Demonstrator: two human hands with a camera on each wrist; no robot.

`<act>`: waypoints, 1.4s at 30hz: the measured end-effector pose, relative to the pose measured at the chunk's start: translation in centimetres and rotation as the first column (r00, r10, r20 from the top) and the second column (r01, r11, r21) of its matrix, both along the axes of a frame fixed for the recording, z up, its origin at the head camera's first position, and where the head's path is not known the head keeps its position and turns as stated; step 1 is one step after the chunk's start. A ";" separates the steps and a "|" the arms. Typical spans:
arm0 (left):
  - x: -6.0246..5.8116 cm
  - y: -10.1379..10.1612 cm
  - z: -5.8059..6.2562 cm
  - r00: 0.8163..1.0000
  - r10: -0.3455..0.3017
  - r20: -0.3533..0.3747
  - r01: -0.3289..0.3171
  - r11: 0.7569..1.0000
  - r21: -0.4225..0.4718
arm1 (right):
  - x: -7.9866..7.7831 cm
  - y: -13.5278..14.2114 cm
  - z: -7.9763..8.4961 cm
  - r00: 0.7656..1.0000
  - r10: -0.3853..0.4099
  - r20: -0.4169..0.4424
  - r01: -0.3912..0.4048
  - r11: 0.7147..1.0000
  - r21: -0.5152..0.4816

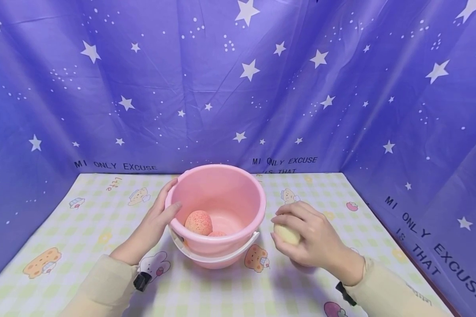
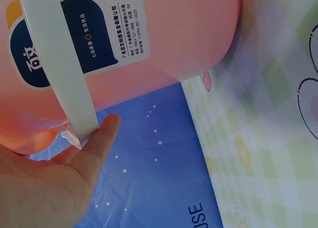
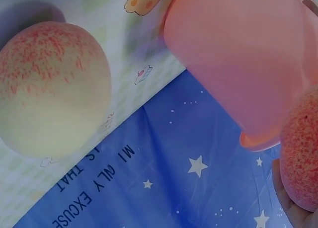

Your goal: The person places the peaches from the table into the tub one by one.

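Observation:
A pink plastic bucket (image 1: 216,246) stands upright on the table, its white handle (image 1: 210,257) hanging down the near side. My left hand (image 1: 152,224) grips the bucket's left rim, thumb over the edge and fingers on the outside. Inside lie a speckled red-orange peach (image 1: 198,223) and a second one (image 1: 217,234), partly hidden by the near rim. To the right of the bucket my right hand (image 1: 313,233) holds a peach (image 1: 287,234), pale yellow on one side and red-speckled (image 3: 302,148) on the other. Another peach (image 3: 52,89) sits on the table below that hand, mostly hidden in the head view.
A pale green and white checked cloth with cartoon prints (image 1: 83,233) covers the table. Purple-blue curtains with white stars (image 1: 218,88) hang behind it and along both sides. A printed label (image 2: 89,34) is on the bucket's side.

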State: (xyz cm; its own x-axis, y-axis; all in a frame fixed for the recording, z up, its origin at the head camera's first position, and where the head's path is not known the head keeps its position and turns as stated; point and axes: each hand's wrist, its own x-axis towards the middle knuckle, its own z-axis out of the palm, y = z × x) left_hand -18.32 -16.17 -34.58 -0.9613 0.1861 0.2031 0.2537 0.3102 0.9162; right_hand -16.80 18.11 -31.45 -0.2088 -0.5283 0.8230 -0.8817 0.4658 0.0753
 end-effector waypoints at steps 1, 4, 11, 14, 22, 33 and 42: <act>0.0 0.0 0.0 1.000 0.001 0.000 -0.001 1.000 -0.001 | 0.0 0.0 0.1 1.000 0.002 -0.003 -0.002 1.000 -0.002; 0.0 0.0 0.0 1.000 0.000 0.000 0.000 1.000 0.000 | -0.1 -0.2 0.3 1.000 0.005 -0.011 -0.005 1.000 -0.009; 0.0 -0.1 -0.1 1.000 0.001 0.000 -0.001 1.000 0.001 | -0.3 -0.5 0.7 1.000 0.004 0.000 -0.004 1.000 -0.023; 0.0 -0.1 -0.1 1.000 0.002 0.000 -0.002 1.000 0.000 | -0.4 -0.7 0.8 1.000 0.007 0.012 -0.007 1.000 -0.027; 0.0 -0.1 -0.1 1.000 0.006 0.003 -0.006 1.000 -0.006 | -0.7 -1.2 1.0 1.000 0.030 -0.003 -0.031 0.999 -0.034; -0.1 -0.1 -0.1 1.000 0.003 0.007 -0.003 1.000 -0.006 | -1.2 -1.8 1.5 0.996 0.083 -0.033 -0.084 0.996 -0.041; -0.1 -0.2 -0.1 1.000 0.004 0.006 -0.004 1.000 -0.009 | -1.5 -2.3 2.0 0.992 0.108 -0.068 -0.112 0.992 -0.055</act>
